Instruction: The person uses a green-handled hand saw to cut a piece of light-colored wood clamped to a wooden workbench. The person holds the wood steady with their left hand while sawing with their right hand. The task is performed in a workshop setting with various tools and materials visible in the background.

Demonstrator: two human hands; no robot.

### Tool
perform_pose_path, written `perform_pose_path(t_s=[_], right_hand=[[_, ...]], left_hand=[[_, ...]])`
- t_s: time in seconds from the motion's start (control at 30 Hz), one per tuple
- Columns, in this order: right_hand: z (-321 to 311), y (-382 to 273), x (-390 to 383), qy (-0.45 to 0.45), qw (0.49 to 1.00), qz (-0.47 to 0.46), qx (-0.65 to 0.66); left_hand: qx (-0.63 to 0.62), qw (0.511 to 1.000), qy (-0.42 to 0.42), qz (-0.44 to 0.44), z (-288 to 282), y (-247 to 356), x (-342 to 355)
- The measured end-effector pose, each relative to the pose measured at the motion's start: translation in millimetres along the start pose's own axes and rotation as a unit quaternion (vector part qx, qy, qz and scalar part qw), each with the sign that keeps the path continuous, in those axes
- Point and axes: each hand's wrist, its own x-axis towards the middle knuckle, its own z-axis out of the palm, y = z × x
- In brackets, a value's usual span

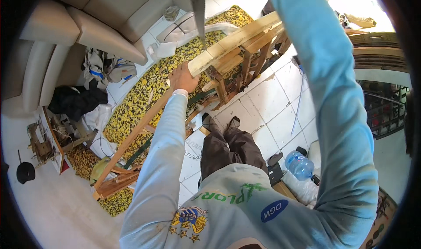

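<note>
A long wooden frame (144, 117) runs diagonally across the view, with a pale wood beam (228, 42) along its upper right part. My left hand (183, 79) is closed around the frame's rail, right beside the cut-looking end of the pale beam. From the upper edge a grey, tapered blade (198, 12), like a hand saw's, hangs down, and its lower tip meets or overlaps the beam. My right arm (324, 73) stretches up past the top edge. The right hand lies outside the picture, so whether it holds the blade is hidden.
Yellow-and-black patterned fabric (127, 113) lies under the frame. A beige sofa (118, 12) stands at the upper left, with dark cloth (79, 101) near it. On the tiled floor are loose springs (191, 150), a blue water bottle (300, 165) and a thin rod (298, 104).
</note>
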Motion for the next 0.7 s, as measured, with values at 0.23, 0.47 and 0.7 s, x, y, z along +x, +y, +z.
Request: perform_pose_path(t_s=[0.23, 0.47, 0.7], right_hand=[[8, -28, -36, -0.040, 0.939, -0.009, -0.341], [-65, 39, -149, 0.056, 0.995, -0.077, -0.037], [-20, 17, -145, 0.145, 0.946, -0.153, -0.246]], left_hand=[[0.017, 0.999, 0.023, 0.025, 3, 5, 2], [0.072, 0.997, 0.013, -0.016, 0, -22, -2], [0.090, 0.986, 0.100, -0.095, 28, 36, -8]])
